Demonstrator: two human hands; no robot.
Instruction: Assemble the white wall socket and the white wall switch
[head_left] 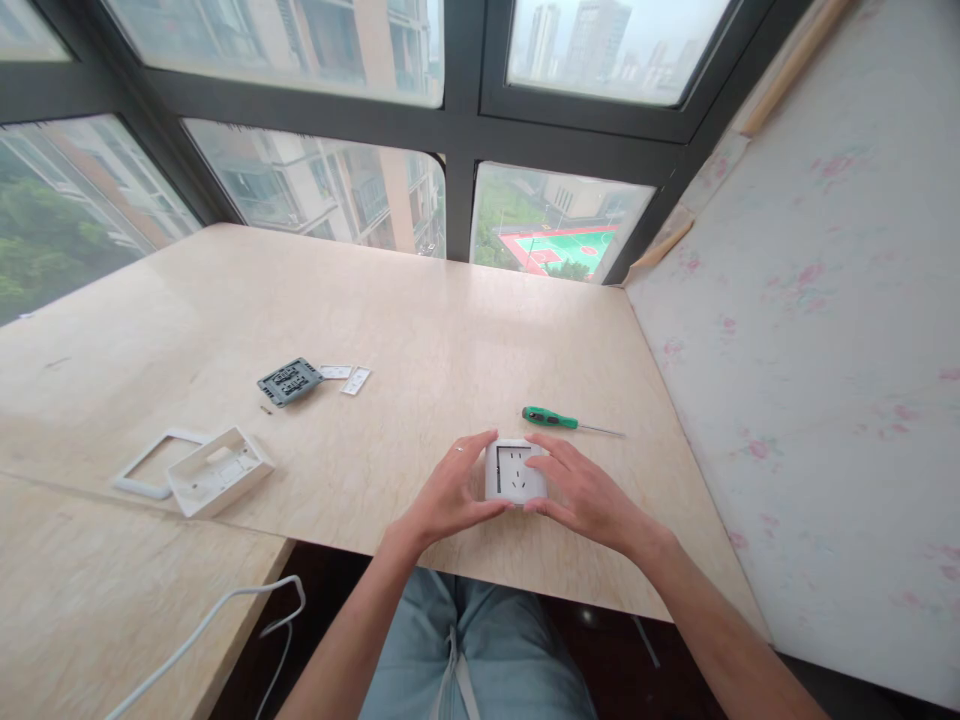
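Observation:
Between both hands, near the front edge of the tabletop, is a white wall socket (516, 474) with its slotted face up. A dark gap runs along the left and top of its inner panel. My left hand (459, 488) grips the socket's left side, thumb at the near edge and fingers at the far edge. Around the right side my right hand (581, 490) closes in the same way, with one finger resting on the face. Just beyond the right hand lies a green-handled screwdriver (551, 417), its shaft pointing right.
Left on the tabletop (420, 320) lie a white back box (219, 474), a white frame (142, 480) partly under it, a grey socket module (291, 382), two small white plates (355, 381) and a tiny screw (266, 410). A white cable (195, 632) hangs at the lower left. Windows and a papered wall (817, 380) border the surface.

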